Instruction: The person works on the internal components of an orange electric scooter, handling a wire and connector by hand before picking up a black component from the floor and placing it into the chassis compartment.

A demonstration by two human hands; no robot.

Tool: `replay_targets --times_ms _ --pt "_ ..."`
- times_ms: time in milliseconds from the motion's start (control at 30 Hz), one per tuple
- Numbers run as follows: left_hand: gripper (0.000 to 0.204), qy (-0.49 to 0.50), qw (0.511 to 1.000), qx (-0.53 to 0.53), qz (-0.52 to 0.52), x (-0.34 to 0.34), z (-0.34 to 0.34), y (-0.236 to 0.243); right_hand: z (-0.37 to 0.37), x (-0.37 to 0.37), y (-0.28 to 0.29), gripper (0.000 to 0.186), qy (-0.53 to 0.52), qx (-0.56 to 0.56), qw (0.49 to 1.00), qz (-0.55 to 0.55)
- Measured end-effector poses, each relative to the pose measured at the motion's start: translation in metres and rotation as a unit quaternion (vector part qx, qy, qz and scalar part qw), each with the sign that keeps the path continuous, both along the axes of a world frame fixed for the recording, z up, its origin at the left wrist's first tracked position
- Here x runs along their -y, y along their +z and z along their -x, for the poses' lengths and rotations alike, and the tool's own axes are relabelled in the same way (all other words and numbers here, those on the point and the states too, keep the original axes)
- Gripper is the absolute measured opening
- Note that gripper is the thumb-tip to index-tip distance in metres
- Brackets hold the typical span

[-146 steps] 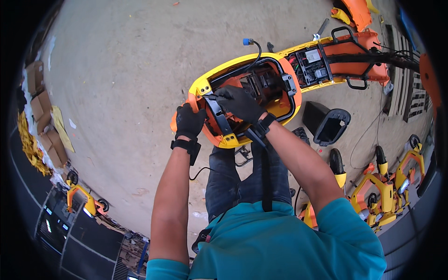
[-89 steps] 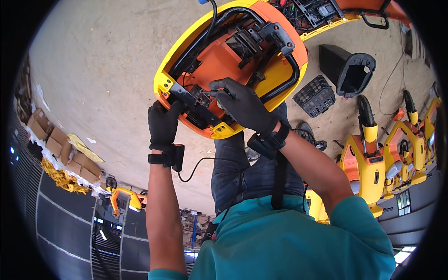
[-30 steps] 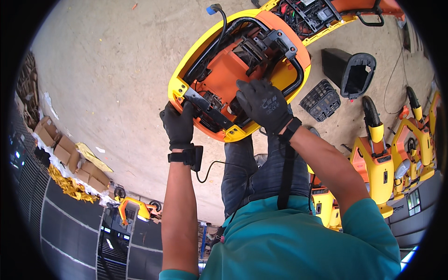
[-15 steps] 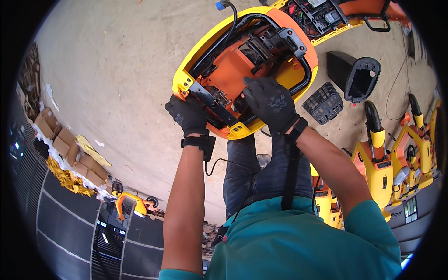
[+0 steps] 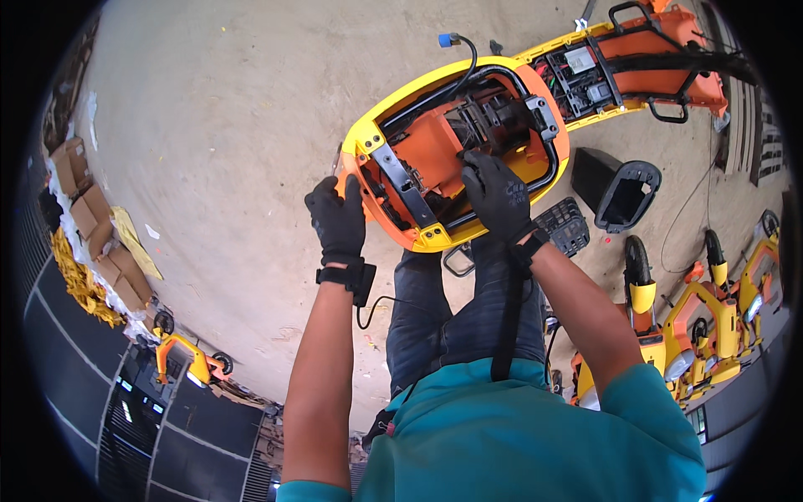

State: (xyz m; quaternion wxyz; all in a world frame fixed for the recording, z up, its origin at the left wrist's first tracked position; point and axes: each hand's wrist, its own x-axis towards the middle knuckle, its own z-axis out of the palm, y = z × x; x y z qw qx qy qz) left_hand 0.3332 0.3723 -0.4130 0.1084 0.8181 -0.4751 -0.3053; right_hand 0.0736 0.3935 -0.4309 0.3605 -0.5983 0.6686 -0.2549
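Note:
A yellow and orange machine body (image 5: 435,146) lies opened on the concrete floor in front of me, with black cables and dark parts showing inside. My left hand (image 5: 337,219), in a black glove, grips the yellow rim at the body's left end. My right hand (image 5: 496,192), also gloved, reaches into the orange cavity and presses on the dark parts near the lower rim; what its fingers hold is hidden. A black strap runs from my right wrist down to my chest.
A black cover shell (image 5: 619,188) and a black grid plate (image 5: 565,226) lie right of the machine. Several yellow and orange machines (image 5: 707,318) stand at the right. Cardboard boxes (image 5: 84,209) and yellow scraps line the left edge. Another yellow unit (image 5: 188,360) sits at lower left.
My view has shifted so the machine sits further right and higher. My left hand slid from the inside parts out to the rim's left end. My right hand stays inside the cavity.

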Motion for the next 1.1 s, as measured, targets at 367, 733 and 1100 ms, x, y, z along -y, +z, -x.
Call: replay_targets --times_ms 367,733,1100 --pt "0.013 0.196 0.954 -0.225 -0.021 -0.098 -0.093 0.132 -0.021 0.059 0.062 0.016 0.051 0.285 0.946 -0.148" --pt "0.016 0.481 0.859 -0.168 -0.053 -0.375 -0.174 0.209 -0.098 0.098 0.048 0.022 0.258 0.04 0.962 -0.074" --pt "0.03 0.376 0.881 -0.248 -0.143 -0.601 -0.022 0.169 -0.113 0.102 0.042 0.019 0.303 -0.033 0.949 -0.08"
